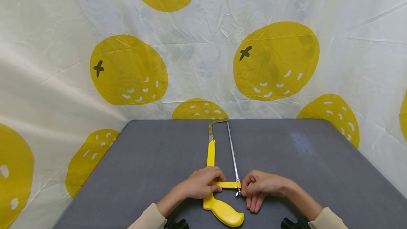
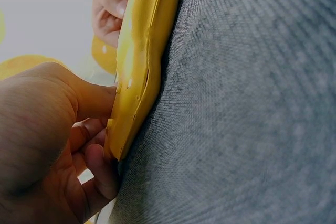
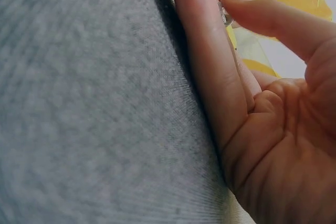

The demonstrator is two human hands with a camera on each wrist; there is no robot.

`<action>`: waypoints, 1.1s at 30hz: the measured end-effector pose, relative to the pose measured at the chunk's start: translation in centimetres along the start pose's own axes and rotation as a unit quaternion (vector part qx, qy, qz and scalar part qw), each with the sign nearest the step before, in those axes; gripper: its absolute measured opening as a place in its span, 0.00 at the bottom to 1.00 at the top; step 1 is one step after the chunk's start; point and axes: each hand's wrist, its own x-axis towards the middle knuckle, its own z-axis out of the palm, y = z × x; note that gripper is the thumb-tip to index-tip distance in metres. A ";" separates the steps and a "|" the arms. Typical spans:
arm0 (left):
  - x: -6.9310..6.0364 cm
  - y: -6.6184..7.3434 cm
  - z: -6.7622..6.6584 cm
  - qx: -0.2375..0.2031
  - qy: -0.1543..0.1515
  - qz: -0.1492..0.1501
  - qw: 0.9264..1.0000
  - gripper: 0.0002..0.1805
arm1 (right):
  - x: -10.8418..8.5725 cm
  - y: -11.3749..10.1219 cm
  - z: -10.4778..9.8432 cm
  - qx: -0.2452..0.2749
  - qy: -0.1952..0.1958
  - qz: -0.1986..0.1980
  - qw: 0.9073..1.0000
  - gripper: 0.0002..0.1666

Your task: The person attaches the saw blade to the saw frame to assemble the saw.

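Left hand (image 1: 201, 183) and right hand (image 1: 264, 185) are both at the near end of a hacksaw (image 1: 211, 154), which lies on the bench (image 1: 152, 162) between them. The left grips the yellow frame at its near corner, thumb on one side of the crossbar (image 1: 229, 185) and fingers on the other. The right pinches a small metal wing nut (image 1: 238, 193) with thumb and forefinger, its other fingers stretched down along the fabric. Nearest are two beige sleeves (image 1: 148, 217) with dark wrist gear beside them, then the smooth yellow handle (image 1: 226, 214), curved and rounded at its butt; close up from the left wrist, a seam line runs along the yellow surface. The crossbar reaches right from the frame to the wing nut. From there the thin silver blade (image 1: 233, 151) runs straight away to the far end, where a bent metal bow (image 1: 210, 130) joins it back to the yellow bar. Grey fabric covers the bench, with a pale patch at the far right. Behind hangs a creased white cloth (image 1: 200, 63) printed with big yellow fruits.
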 end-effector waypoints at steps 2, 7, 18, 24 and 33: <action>0.0 0.0 0.0 -0.001 -0.001 -0.001 1.000 0.07 | 0.0 0.1 0.0 0.003 -0.001 0.000 1.000 0.07; 0.0 0.0 0.0 -0.003 -0.002 0.001 1.000 0.07 | 0.0 0.0 0.3 0.000 0.008 0.003 1.000 0.06; -0.2 0.1 -0.2 -0.005 0.001 -0.002 1.000 0.08 | 0.2 -0.1 0.5 -0.015 0.028 0.003 1.000 0.06; -0.1 0.2 -0.2 -0.004 -0.001 -0.003 1.000 0.08 | 0.1 -0.1 0.5 -0.014 0.026 0.004 1.000 0.06; 0.0 0.1 -0.2 -0.003 0.001 0.001 1.000 0.08 | 0.2 -0.2 0.4 -0.021 0.026 0.007 0.999 0.05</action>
